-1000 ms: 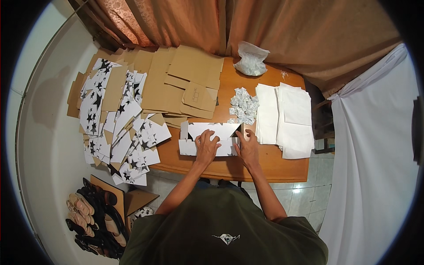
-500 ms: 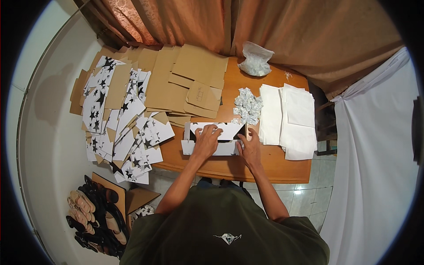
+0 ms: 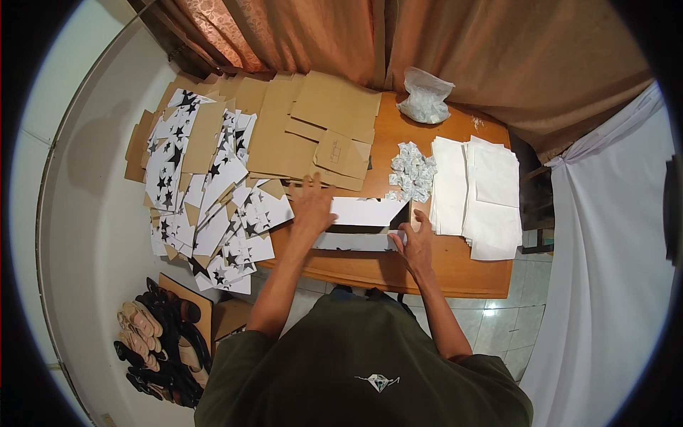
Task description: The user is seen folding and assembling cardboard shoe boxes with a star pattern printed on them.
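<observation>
A partly folded cardboard box (image 3: 366,211), white with black stars, lies on the wooden table in front of me. Its long walls stand up around a dark inside, and a brown flap shows at its right end. My left hand (image 3: 311,206) is spread over the box's left end, fingers stretched away from me. At the right end, my right hand (image 3: 416,245) has its fingers bent around the corner of the box, with thumb and forefinger on either side of the end flap. The palm hides part of that corner.
Flat brown cardboard pieces (image 3: 277,135) and star-printed blanks (image 3: 220,185) cover the table's left. Small white packets (image 3: 413,171) lie beyond the box, beside white paper sheets (image 3: 494,192). A clear plastic bag (image 3: 425,99) stands at the back. Shoes (image 3: 156,334) sit lower left.
My left hand has moved left from the middle of the box to its left end, and its fingers have spread. My right hand stays at the right end.
</observation>
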`<state>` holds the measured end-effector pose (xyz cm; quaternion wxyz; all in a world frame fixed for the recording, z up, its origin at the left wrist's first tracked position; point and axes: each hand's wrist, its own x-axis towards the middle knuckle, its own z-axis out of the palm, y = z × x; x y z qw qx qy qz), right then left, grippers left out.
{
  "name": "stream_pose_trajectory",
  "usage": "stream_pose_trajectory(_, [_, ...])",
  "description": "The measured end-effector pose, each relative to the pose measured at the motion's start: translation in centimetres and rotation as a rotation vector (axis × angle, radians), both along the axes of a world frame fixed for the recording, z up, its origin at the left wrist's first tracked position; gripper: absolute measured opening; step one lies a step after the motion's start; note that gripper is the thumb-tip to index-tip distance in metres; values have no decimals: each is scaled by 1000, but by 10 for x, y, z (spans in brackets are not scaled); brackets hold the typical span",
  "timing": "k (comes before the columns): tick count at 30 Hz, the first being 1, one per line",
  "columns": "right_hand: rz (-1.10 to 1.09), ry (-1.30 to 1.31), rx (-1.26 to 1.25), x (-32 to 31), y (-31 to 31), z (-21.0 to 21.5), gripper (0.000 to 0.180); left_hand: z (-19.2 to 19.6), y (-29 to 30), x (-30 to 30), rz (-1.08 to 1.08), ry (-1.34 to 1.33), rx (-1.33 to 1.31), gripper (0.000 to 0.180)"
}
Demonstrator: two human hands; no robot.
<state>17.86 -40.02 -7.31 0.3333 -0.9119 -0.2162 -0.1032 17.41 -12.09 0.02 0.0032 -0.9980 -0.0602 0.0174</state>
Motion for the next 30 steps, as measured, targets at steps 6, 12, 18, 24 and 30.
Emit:
stream_pose_trajectory(6, [-35,-152,-81,-13,-4,1,28,-16,61,-23,276,50,-549,60])
stream_pose_trajectory(12, [15,-14,-56,-26,-1,-13,27,-55,83,-50,169,-209,-570,52])
stream_pose_trajectory(18, [332,-82,-209,-39,41,-9,45,-57,83,-56,234,-292,-737,46])
stream_pose_trajectory(24, [265,-65,-369,-40,46,-26,54,-61,84,-64,224,-350,-713,44])
stream_pose_trajectory(30, [252,39,-357,-43,48,-36,65,-46,54,-69,242,-310,-477,46])
